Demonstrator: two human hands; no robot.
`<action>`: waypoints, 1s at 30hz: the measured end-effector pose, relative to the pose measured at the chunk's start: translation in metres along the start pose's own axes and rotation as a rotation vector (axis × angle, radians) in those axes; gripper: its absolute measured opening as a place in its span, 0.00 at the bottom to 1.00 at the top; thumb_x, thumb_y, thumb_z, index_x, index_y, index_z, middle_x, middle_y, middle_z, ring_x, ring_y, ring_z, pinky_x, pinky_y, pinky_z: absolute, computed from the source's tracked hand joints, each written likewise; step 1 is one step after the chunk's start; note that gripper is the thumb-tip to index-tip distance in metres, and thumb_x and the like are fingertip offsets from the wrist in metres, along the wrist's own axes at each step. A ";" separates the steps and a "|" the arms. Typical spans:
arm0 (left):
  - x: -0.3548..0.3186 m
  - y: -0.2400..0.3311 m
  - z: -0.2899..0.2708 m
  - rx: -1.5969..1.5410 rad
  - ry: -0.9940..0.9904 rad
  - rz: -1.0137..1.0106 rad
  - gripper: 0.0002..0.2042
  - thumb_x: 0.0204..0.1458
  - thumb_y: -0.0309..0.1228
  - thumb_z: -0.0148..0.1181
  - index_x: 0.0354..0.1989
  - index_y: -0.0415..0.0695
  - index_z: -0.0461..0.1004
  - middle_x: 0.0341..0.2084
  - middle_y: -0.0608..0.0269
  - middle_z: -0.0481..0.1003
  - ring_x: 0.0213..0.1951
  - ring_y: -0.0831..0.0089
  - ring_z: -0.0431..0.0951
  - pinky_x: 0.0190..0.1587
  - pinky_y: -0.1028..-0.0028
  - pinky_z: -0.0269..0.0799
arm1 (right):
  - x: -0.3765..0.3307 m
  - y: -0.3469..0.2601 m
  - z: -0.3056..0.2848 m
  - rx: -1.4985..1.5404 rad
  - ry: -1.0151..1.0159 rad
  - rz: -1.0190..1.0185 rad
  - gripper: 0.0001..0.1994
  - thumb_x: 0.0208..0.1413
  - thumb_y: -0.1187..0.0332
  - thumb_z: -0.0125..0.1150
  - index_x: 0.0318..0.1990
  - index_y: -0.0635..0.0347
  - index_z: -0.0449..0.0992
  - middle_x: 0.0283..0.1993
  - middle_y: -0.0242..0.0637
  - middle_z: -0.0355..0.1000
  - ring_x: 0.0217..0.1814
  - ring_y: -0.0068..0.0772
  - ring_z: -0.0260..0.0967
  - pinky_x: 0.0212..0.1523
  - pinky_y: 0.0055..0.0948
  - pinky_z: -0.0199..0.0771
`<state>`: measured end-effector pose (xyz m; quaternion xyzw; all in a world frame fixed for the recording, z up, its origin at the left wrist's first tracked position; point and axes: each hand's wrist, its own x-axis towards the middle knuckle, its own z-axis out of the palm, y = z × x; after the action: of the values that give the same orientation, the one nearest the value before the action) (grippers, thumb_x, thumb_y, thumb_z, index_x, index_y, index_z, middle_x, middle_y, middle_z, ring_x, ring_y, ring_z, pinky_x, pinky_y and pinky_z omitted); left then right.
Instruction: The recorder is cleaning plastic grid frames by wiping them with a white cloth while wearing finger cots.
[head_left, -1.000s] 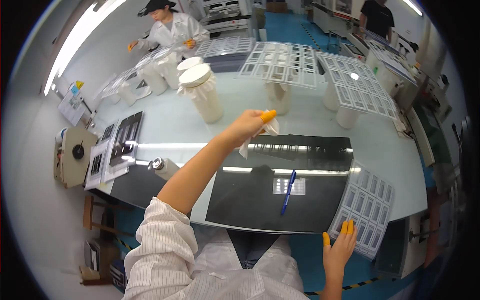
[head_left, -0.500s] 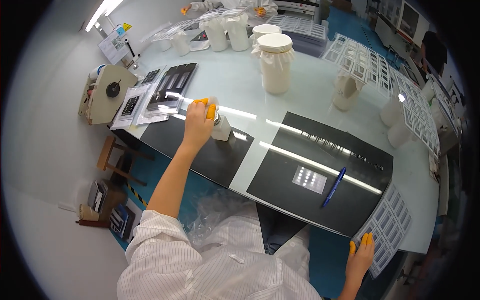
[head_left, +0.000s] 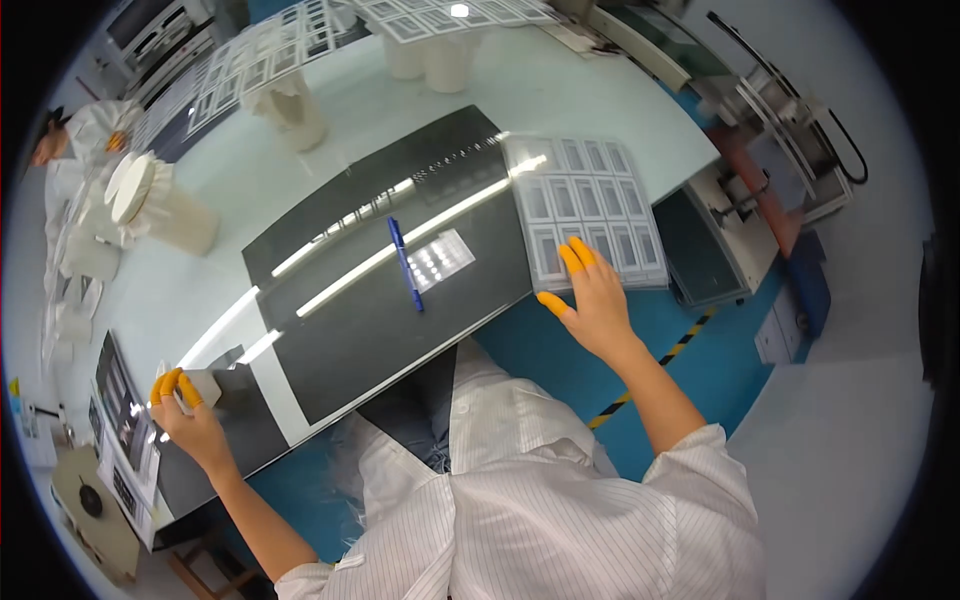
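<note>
My right hand (head_left: 597,305) has come up from below the table edge to lie flat, fingers spread, on the clear compartment tray (head_left: 590,205), while my left hand (head_left: 185,415) pinches a small white block (head_left: 205,385) at the black mat's (head_left: 400,300) left end.

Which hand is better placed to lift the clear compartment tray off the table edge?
Right. The right hand already rests its fingers on the near edge of the clear compartment tray, while the left hand is far across the dark mat, gripping a small white block.
</note>
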<state>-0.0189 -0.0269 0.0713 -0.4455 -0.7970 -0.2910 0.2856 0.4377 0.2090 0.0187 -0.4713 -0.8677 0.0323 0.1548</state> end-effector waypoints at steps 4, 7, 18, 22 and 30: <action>-0.014 0.098 0.035 -0.300 -0.219 0.064 0.05 0.52 0.22 0.54 0.37 0.36 0.72 0.31 0.57 0.70 0.33 0.69 0.70 0.37 0.75 0.66 | -0.003 0.000 0.002 -0.035 0.045 0.006 0.32 0.48 0.59 0.62 0.57 0.70 0.61 0.60 0.52 0.57 0.64 0.51 0.51 0.62 0.44 0.51; -0.032 0.169 0.070 -0.516 -0.398 0.121 0.08 0.45 0.24 0.61 0.33 0.38 0.71 0.31 0.52 0.71 0.33 0.57 0.72 0.36 0.66 0.68 | -0.003 -0.001 0.007 -0.065 0.051 0.027 0.29 0.47 0.59 0.62 0.53 0.72 0.65 0.58 0.54 0.60 0.63 0.53 0.52 0.61 0.44 0.54; -0.032 0.242 0.132 -0.117 -0.748 0.083 0.12 0.48 0.34 0.57 0.29 0.37 0.65 0.24 0.48 0.73 0.25 0.51 0.76 0.28 0.60 0.72 | 0.008 -0.021 0.009 -0.056 0.111 0.000 0.24 0.45 0.63 0.62 0.48 0.72 0.68 0.52 0.55 0.65 0.57 0.54 0.60 0.54 0.44 0.62; -0.030 0.203 0.112 -0.136 -0.746 -0.110 0.12 0.48 0.34 0.56 0.26 0.37 0.65 0.20 0.48 0.72 0.25 0.50 0.75 0.29 0.59 0.69 | 0.011 -0.027 0.013 -0.144 0.119 0.028 0.22 0.48 0.64 0.61 0.48 0.71 0.68 0.52 0.54 0.66 0.57 0.53 0.61 0.54 0.43 0.62; -0.060 0.061 0.022 -0.081 -0.179 -0.491 0.05 0.49 0.23 0.58 0.32 0.35 0.71 0.20 0.58 0.72 0.19 0.72 0.68 0.25 0.75 0.64 | 0.014 -0.036 0.009 -0.162 -0.009 0.049 0.21 0.49 0.69 0.58 0.48 0.76 0.67 0.52 0.58 0.64 0.57 0.54 0.61 0.57 0.42 0.61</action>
<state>0.0565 -0.0174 0.0263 -0.2737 -0.8912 -0.3425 0.1167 0.3990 0.2020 0.0206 -0.5031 -0.8564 -0.0320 0.1113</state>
